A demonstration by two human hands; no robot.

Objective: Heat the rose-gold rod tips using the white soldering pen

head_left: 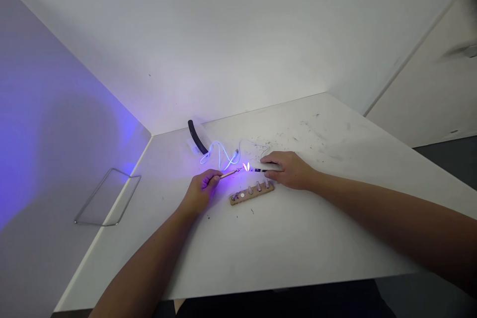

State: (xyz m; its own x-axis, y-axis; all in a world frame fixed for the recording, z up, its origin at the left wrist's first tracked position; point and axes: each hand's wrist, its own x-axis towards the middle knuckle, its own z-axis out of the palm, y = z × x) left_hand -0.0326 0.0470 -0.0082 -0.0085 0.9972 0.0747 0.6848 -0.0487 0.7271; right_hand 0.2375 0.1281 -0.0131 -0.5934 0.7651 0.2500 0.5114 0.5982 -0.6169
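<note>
My left hand (201, 190) is closed around a thin rod-like holder (228, 174), its tip pointing right. At that tip a small petal-shaped piece (246, 166) glows pinkish white under violet light. From the other side, my right hand (288, 170) grips a slim pale lamp (274, 167) with dark bands, its lit end facing the glowing piece. Whether the lamp touches the piece I cannot tell. Just below lies a narrow brown stand (257, 195) carrying several small clear upright pieces and a white dot.
A white cable (219, 151) lies in loops behind my hands. Left of it is a curved black strip (197, 137) beside clear plastic. A bent wire frame (108, 198) leans at the left wall. Dark specks mark the white table (316, 238); walls stand behind and left.
</note>
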